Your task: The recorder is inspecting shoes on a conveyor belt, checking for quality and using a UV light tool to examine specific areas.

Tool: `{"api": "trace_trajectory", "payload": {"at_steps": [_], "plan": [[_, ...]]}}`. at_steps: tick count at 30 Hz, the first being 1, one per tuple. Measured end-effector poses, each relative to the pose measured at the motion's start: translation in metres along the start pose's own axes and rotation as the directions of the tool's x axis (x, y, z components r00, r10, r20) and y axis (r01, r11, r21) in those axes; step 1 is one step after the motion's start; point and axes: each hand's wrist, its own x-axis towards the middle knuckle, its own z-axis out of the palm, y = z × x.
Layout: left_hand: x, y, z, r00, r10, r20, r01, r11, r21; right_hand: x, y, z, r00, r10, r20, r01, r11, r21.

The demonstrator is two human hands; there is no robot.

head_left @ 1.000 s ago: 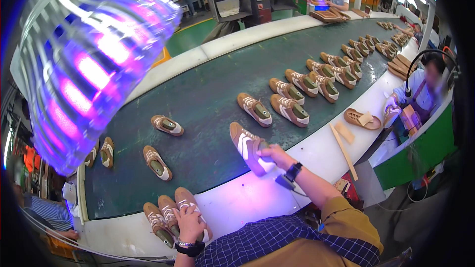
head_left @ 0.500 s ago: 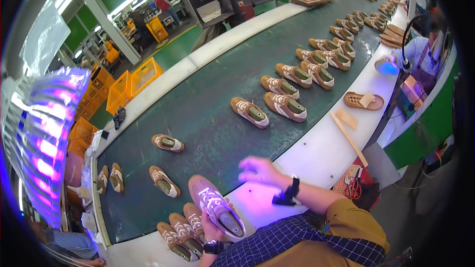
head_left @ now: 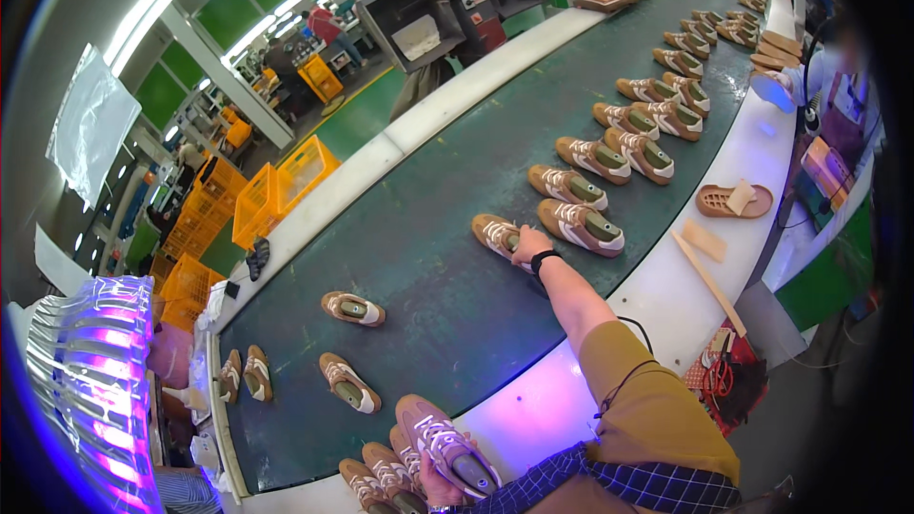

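Low at the front, my left hand (head_left: 440, 485) grips a tan sneaker (head_left: 433, 428) with white laces, its toe pointing up and away from me. Purple light tints this shoe. My right arm reaches over the green belt, and my right hand (head_left: 531, 247) is closed on the heel end of another tan sneaker (head_left: 493, 230) standing on it. Its fingers partly cover the shoe's opening. Just right of that hand stands a further sneaker (head_left: 581, 226). Beside my left hand, several sneakers (head_left: 381, 471) lean together at the near edge, partly hidden.
Pairs of sneakers (head_left: 624, 152) line the dark green conveyor belt (head_left: 457, 162) into the distance. At right, a sole (head_left: 733, 201) and a wooden strip (head_left: 709, 281) lie on the white ledge. A glowing purple lamp housing (head_left: 95, 362) stands at left. A co-worker (head_left: 843, 86) sits at far right.
My right hand has gone from above the near ledge out over the belt and onto a sneaker. My left hand still holds its shoe. The whole view has shifted slightly.
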Motion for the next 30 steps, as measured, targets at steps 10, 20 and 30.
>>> {"api": "trace_trajectory", "payload": {"at_steps": [10, 20, 30], "plan": [[0.006, -0.009, -0.006, 1.000, -0.015, -0.020, 0.014, 0.999, -0.043, -0.102, 0.042, 0.004, 0.861, -0.381, 0.338, -0.296, 0.165, 0.941], [-0.005, -0.004, 0.029, 0.923, -0.060, 0.381, 0.195, 0.925, -0.326, -0.312, 0.035, -0.039, 0.638, -0.633, 0.438, -0.553, 0.019, 0.833], [-0.046, -0.007, 0.021, 0.933, -0.216, 0.289, 0.237, 0.971, -0.040, -0.357, 0.012, -0.038, 0.503, -0.691, 0.519, -0.394, 0.351, 0.849]]}}
